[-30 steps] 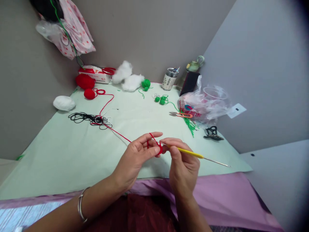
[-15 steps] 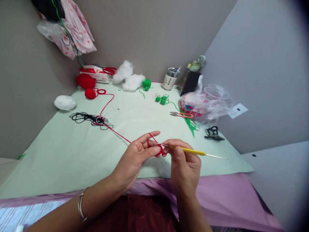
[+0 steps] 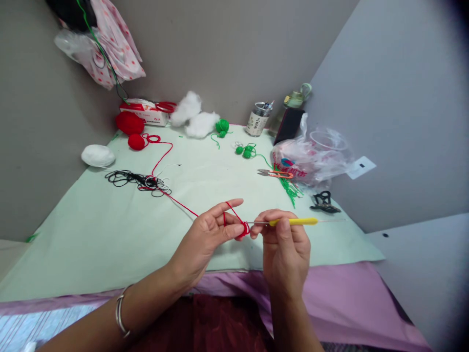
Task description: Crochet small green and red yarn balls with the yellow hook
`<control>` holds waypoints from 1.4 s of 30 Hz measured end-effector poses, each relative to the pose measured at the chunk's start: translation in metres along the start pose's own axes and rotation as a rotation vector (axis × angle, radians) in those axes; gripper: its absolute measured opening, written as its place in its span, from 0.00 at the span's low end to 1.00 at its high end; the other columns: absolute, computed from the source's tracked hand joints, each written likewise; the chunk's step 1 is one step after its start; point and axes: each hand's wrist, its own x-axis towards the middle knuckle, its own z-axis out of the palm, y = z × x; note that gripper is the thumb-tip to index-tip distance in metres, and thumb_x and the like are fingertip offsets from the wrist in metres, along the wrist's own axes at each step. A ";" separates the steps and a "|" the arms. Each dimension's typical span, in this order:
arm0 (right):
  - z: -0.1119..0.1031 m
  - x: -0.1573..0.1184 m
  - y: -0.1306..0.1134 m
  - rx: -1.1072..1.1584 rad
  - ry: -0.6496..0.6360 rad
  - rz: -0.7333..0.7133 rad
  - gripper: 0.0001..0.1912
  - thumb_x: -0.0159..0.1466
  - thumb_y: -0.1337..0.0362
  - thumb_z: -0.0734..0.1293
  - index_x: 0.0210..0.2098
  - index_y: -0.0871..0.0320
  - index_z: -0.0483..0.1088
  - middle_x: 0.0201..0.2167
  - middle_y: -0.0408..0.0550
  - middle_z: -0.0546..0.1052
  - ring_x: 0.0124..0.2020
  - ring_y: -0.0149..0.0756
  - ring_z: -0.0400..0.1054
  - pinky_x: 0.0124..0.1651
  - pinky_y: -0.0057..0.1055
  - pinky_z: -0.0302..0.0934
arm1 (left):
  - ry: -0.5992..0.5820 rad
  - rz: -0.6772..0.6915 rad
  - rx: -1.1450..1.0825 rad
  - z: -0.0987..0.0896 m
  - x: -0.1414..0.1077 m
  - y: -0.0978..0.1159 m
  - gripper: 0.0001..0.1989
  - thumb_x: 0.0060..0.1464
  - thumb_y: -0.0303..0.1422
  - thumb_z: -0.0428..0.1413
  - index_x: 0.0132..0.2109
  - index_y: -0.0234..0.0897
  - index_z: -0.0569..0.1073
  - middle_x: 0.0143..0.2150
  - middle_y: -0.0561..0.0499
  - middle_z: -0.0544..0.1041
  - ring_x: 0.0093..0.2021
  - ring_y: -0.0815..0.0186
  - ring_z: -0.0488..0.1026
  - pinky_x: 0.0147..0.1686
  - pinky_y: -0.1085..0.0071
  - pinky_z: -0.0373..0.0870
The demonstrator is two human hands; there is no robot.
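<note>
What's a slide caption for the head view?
Left hand pinches a red yarn piece; right hand holds a yellow-handled hook to it.

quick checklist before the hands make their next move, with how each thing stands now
1. Left hand pinching the small red piece: ok
2. Right hand gripping the yellow-handled hook: ok
3. Hook's tip caught in a loop: cannot tell, too small
4. Red yarn looped over the left index finger: ok
5. Yarn's path free of the black cord: not ok, it crosses the tangle
6. Orange snips lying apart from both hands: ok
</note>
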 end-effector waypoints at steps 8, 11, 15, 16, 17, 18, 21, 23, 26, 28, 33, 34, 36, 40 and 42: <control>0.001 -0.001 -0.001 0.015 -0.016 0.042 0.12 0.73 0.62 0.66 0.36 0.56 0.79 0.32 0.44 0.77 0.27 0.28 0.73 0.31 0.27 0.69 | -0.011 0.046 0.052 -0.002 0.002 -0.005 0.26 0.54 0.31 0.70 0.59 0.40 0.77 0.33 0.57 0.78 0.36 0.72 0.74 0.44 0.73 0.67; 0.002 -0.003 0.003 0.031 -0.020 0.067 0.10 0.72 0.61 0.67 0.37 0.55 0.80 0.32 0.44 0.77 0.29 0.29 0.73 0.31 0.27 0.69 | -0.013 0.065 0.066 0.000 0.001 -0.007 0.26 0.54 0.31 0.70 0.59 0.42 0.77 0.34 0.56 0.78 0.40 0.69 0.78 0.47 0.71 0.69; 0.003 -0.008 0.008 -0.030 -0.025 0.019 0.08 0.72 0.61 0.68 0.39 0.53 0.80 0.34 0.44 0.79 0.35 0.31 0.75 0.36 0.27 0.70 | 0.016 0.089 0.065 0.002 0.001 -0.009 0.26 0.54 0.31 0.70 0.59 0.42 0.77 0.36 0.56 0.78 0.41 0.67 0.79 0.50 0.69 0.71; 0.003 -0.009 0.008 -0.045 -0.026 0.007 0.08 0.72 0.61 0.68 0.39 0.53 0.80 0.35 0.44 0.79 0.35 0.31 0.75 0.36 0.28 0.70 | 0.022 0.094 0.065 0.002 0.001 -0.009 0.26 0.54 0.31 0.70 0.59 0.42 0.77 0.35 0.55 0.78 0.41 0.67 0.78 0.50 0.69 0.71; 0.003 -0.009 0.008 -0.052 -0.023 -0.001 0.08 0.72 0.62 0.68 0.39 0.53 0.80 0.35 0.45 0.79 0.36 0.32 0.75 0.37 0.28 0.70 | 0.026 0.095 0.062 0.002 0.000 -0.009 0.26 0.54 0.31 0.70 0.59 0.41 0.77 0.35 0.55 0.78 0.41 0.67 0.78 0.49 0.69 0.71; 0.003 -0.009 0.007 -0.050 -0.014 -0.003 0.08 0.72 0.61 0.68 0.39 0.53 0.80 0.35 0.45 0.79 0.35 0.32 0.75 0.36 0.28 0.70 | 0.027 0.090 0.057 0.002 0.000 -0.009 0.26 0.54 0.31 0.70 0.59 0.41 0.77 0.35 0.55 0.78 0.41 0.67 0.78 0.49 0.69 0.71; 0.003 -0.007 0.004 -0.006 0.025 0.015 0.10 0.73 0.60 0.67 0.37 0.54 0.79 0.34 0.44 0.79 0.31 0.31 0.74 0.34 0.29 0.70 | 0.025 0.074 0.045 0.002 -0.001 -0.007 0.26 0.53 0.32 0.70 0.59 0.41 0.78 0.35 0.55 0.78 0.40 0.68 0.76 0.48 0.69 0.71; 0.003 -0.004 0.002 0.021 0.042 0.035 0.11 0.73 0.59 0.66 0.37 0.54 0.79 0.32 0.44 0.77 0.28 0.30 0.73 0.33 0.30 0.70 | 0.025 0.075 0.055 0.002 -0.001 -0.005 0.25 0.53 0.32 0.70 0.58 0.40 0.78 0.34 0.55 0.77 0.38 0.68 0.74 0.47 0.69 0.70; 0.003 -0.002 0.001 0.027 0.048 0.054 0.12 0.73 0.59 0.66 0.36 0.55 0.78 0.31 0.43 0.76 0.27 0.30 0.73 0.32 0.30 0.69 | 0.018 0.082 0.073 0.002 -0.001 -0.005 0.24 0.53 0.33 0.70 0.58 0.40 0.79 0.35 0.55 0.77 0.38 0.68 0.73 0.47 0.69 0.69; 0.002 -0.001 0.000 0.019 0.050 0.051 0.12 0.73 0.59 0.66 0.36 0.55 0.78 0.31 0.43 0.76 0.27 0.30 0.73 0.33 0.29 0.69 | 0.013 0.085 0.076 0.002 -0.001 -0.005 0.24 0.54 0.33 0.70 0.57 0.40 0.79 0.35 0.55 0.76 0.38 0.68 0.73 0.47 0.69 0.68; 0.000 -0.002 -0.001 -0.014 0.037 0.030 0.12 0.73 0.60 0.65 0.35 0.55 0.77 0.31 0.43 0.75 0.27 0.31 0.72 0.33 0.29 0.68 | 0.017 0.086 0.083 0.001 -0.002 -0.005 0.21 0.55 0.33 0.69 0.56 0.41 0.80 0.35 0.55 0.76 0.38 0.68 0.72 0.47 0.70 0.67; 0.000 -0.002 -0.001 -0.021 0.028 0.022 0.12 0.73 0.60 0.65 0.35 0.56 0.77 0.30 0.43 0.75 0.28 0.31 0.72 0.33 0.29 0.68 | 0.018 0.086 0.088 0.001 -0.002 -0.005 0.21 0.55 0.33 0.68 0.56 0.41 0.80 0.35 0.55 0.76 0.38 0.69 0.72 0.47 0.70 0.67; 0.000 -0.001 -0.001 -0.030 0.013 0.005 0.12 0.73 0.60 0.65 0.35 0.56 0.77 0.30 0.43 0.75 0.27 0.31 0.72 0.33 0.29 0.68 | 0.016 0.092 0.095 0.001 -0.002 -0.005 0.20 0.56 0.33 0.68 0.56 0.41 0.80 0.34 0.55 0.75 0.38 0.69 0.71 0.46 0.71 0.67; 0.002 -0.002 0.000 -0.039 0.006 0.006 0.12 0.73 0.59 0.65 0.35 0.56 0.77 0.30 0.43 0.75 0.27 0.31 0.72 0.32 0.30 0.69 | 0.024 0.107 0.100 0.001 -0.002 -0.004 0.19 0.56 0.32 0.68 0.55 0.40 0.81 0.34 0.55 0.75 0.37 0.69 0.72 0.46 0.71 0.67; 0.002 -0.003 0.001 -0.041 0.012 0.004 0.12 0.73 0.60 0.65 0.36 0.55 0.77 0.31 0.43 0.75 0.27 0.31 0.72 0.33 0.30 0.69 | 0.033 0.106 0.101 0.000 -0.001 -0.004 0.19 0.55 0.33 0.69 0.55 0.41 0.81 0.34 0.55 0.76 0.38 0.69 0.72 0.46 0.71 0.68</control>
